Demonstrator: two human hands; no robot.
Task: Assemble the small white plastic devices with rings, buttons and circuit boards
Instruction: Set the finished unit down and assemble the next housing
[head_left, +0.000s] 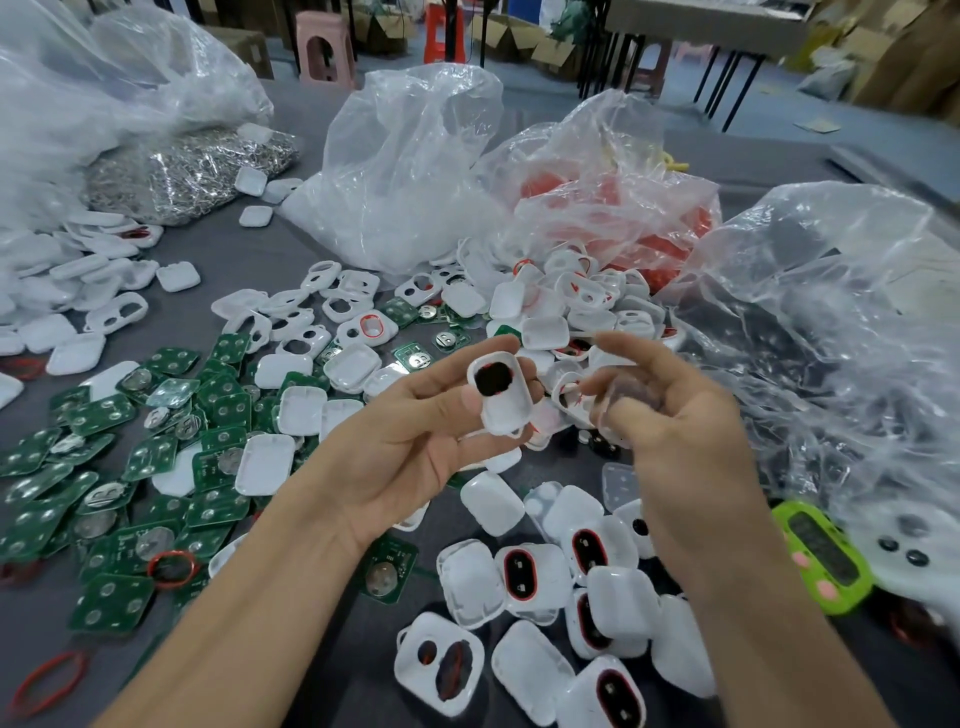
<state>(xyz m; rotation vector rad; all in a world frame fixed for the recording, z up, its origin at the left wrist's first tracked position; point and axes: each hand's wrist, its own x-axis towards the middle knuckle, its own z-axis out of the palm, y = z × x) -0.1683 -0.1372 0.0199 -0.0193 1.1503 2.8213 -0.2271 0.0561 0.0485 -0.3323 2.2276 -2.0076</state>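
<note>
Your left hand (410, 441) pinches a white shell (500, 397), its opening facing you, likely ready for the next part. Your right hand (670, 415) hovers just right of the shell, curled and blurred; I cannot tell what it holds. Left of the shell, green circuit boards (130, 441) litter the grey table (249, 249); behind the shell stand plastic bags (405, 171), then stools (324, 47) and cartons (519, 36)

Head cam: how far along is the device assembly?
Done: several white plastic shells fitted with red rings and black buttons lie nearest. In hand: left hand grips a white shell with a dark oval insert; right hand pinches a blurred clear piece. Left: heaps of loose green circuit boards and empty white shells. Early, likely.
</note>
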